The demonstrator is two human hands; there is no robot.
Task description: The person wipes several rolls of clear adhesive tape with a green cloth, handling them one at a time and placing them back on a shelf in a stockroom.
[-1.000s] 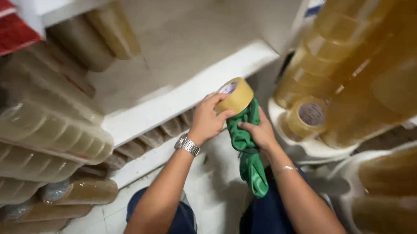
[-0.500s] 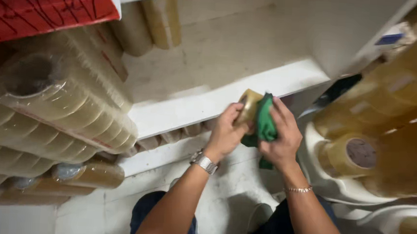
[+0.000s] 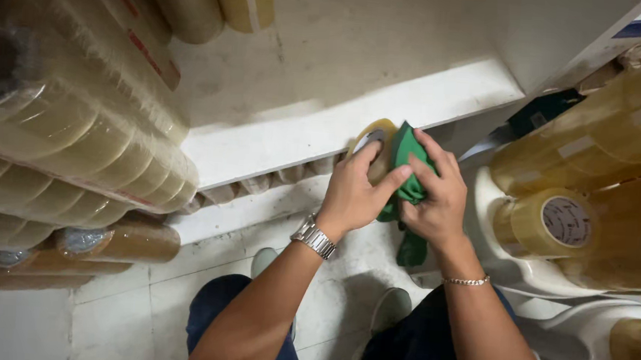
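Note:
My left hand [image 3: 357,193] grips a roll of tan packing tape [image 3: 376,137] just in front of the white shelf edge [image 3: 323,132]. A steel watch sits on that wrist. My right hand [image 3: 435,191] presses a green cloth [image 3: 407,174] against the side of the roll; the cloth's tail hangs down below my palm. Both hands touch each other around the roll, which is mostly hidden by my fingers.
Wrapped stacks of tape rolls [image 3: 64,135] fill the left shelves. More tape stacks [image 3: 604,145] and a single roll [image 3: 548,223] sit on a white plastic stand [image 3: 522,277] at right. Further rolls lie under the shelf. Tiled floor [image 3: 180,297] and my shoes are below.
The view has shifted and the hands sit lower against the shelf edge. My right hand has wrapped the cloth closer around the roll, and the roll has turned in my left hand.

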